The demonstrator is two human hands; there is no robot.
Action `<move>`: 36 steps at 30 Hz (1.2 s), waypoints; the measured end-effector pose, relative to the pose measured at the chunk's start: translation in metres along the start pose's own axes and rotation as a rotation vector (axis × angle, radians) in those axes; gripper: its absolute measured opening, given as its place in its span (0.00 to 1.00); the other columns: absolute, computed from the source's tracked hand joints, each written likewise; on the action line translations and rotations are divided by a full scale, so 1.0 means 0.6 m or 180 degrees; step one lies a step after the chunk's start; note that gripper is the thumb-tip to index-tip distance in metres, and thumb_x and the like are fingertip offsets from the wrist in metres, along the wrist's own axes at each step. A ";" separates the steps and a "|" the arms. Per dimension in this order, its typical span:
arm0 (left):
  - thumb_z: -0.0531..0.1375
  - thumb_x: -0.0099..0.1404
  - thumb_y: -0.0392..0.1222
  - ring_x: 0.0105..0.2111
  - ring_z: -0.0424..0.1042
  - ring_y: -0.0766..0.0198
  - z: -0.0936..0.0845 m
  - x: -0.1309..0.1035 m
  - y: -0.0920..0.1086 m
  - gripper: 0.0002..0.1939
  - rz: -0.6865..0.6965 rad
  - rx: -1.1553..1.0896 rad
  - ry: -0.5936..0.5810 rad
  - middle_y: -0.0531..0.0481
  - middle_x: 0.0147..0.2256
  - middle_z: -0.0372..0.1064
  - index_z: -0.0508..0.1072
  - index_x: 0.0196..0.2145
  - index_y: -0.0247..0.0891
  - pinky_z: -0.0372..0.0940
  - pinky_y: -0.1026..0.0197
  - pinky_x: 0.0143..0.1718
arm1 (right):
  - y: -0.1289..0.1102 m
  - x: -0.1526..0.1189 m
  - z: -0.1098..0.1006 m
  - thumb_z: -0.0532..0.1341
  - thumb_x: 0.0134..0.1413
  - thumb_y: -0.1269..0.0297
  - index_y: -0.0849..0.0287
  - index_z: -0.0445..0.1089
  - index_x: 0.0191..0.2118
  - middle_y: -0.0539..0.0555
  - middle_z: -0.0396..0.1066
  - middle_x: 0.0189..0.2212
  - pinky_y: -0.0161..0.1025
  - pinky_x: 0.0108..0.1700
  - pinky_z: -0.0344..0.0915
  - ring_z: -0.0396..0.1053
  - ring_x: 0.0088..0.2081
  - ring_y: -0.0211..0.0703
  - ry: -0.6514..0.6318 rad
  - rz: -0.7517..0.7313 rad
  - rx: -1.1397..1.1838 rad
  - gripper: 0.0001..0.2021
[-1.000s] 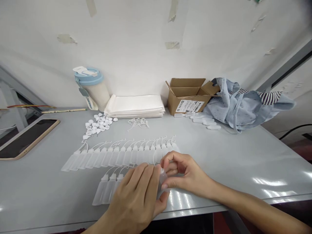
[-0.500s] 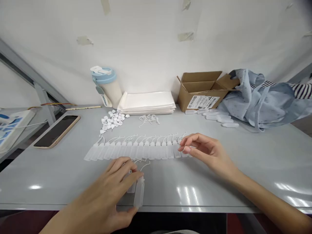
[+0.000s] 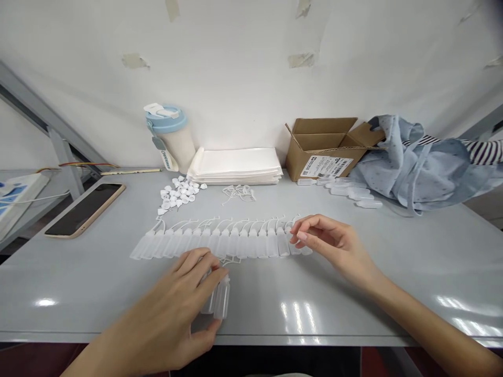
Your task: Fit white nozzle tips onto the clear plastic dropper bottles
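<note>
Across gray tabletop [image 3: 334,303], left hand [image 3: 178,298] pinches a bottle [image 3: 222,299]; right hand [image 3: 336,238] curves inward, grip loosely spread.

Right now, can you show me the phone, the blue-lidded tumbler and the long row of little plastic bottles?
Phone [image 3: 85,210]: head view, on its dark screen.
Blue-lidded tumbler [image 3: 179,151]: head view, on its cream body.
Row of little plastic bottles [image 3: 233,245]: head view, on a bottle's body near mid-row.

On the table [image 3: 334,293], 1 row of bottles [image 3: 242,245] lies before the caps [image 3: 178,194], right of the phone [image 3: 84,210].
</note>
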State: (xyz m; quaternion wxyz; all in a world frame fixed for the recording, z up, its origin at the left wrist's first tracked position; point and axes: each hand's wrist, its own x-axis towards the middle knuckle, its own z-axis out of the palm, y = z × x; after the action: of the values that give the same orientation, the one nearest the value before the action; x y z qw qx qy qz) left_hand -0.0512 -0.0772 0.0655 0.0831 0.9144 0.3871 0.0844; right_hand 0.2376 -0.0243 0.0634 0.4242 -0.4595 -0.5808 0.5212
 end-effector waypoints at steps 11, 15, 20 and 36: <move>0.59 0.60 0.36 0.51 0.58 0.47 0.000 -0.006 -0.004 0.20 -0.0087 0.0063 -0.0021 0.41 0.48 0.62 0.66 0.51 0.39 0.62 0.46 0.50 | 0.001 -0.001 -0.002 0.65 0.53 0.58 0.57 0.70 0.31 0.53 0.72 0.32 0.37 0.34 0.69 0.70 0.31 0.39 0.0113 -0.0132 0.0002 0.09; 0.59 0.60 0.37 0.52 0.57 0.48 -0.008 -0.004 -0.005 0.21 -0.0061 0.0025 -0.0074 0.42 0.49 0.61 0.65 0.51 0.40 0.62 0.48 0.50 | 0.002 0.007 -0.012 0.65 0.53 0.57 0.57 0.70 0.31 0.53 0.72 0.32 0.37 0.34 0.70 0.70 0.32 0.39 0.0231 -0.0226 -0.0066 0.09; 0.56 0.65 0.39 0.51 0.58 0.50 -0.025 0.020 -0.027 0.15 -0.0163 0.0123 0.0119 0.43 0.47 0.63 0.67 0.49 0.40 0.62 0.50 0.49 | 0.012 0.027 -0.042 0.64 0.54 0.57 0.58 0.70 0.32 0.54 0.72 0.34 0.41 0.36 0.70 0.70 0.31 0.40 0.0616 -0.0454 -0.0454 0.09; 0.45 0.65 0.41 0.54 0.59 0.47 0.006 0.179 -0.154 0.20 -0.0791 -0.0011 0.0321 0.38 0.50 0.67 0.71 0.46 0.32 0.57 0.44 0.55 | 0.085 0.099 -0.192 0.58 0.53 0.62 0.61 0.70 0.44 0.67 0.66 0.52 0.54 0.56 0.62 0.65 0.54 0.61 0.1151 -0.0688 -0.3745 0.14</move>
State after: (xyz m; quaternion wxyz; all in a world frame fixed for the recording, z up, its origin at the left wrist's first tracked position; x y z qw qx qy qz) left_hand -0.0411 0.0635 0.0517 0.0749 0.8539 0.5009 0.1200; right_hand 0.3413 0.0602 0.0247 0.2421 -0.6358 -0.7327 -0.0180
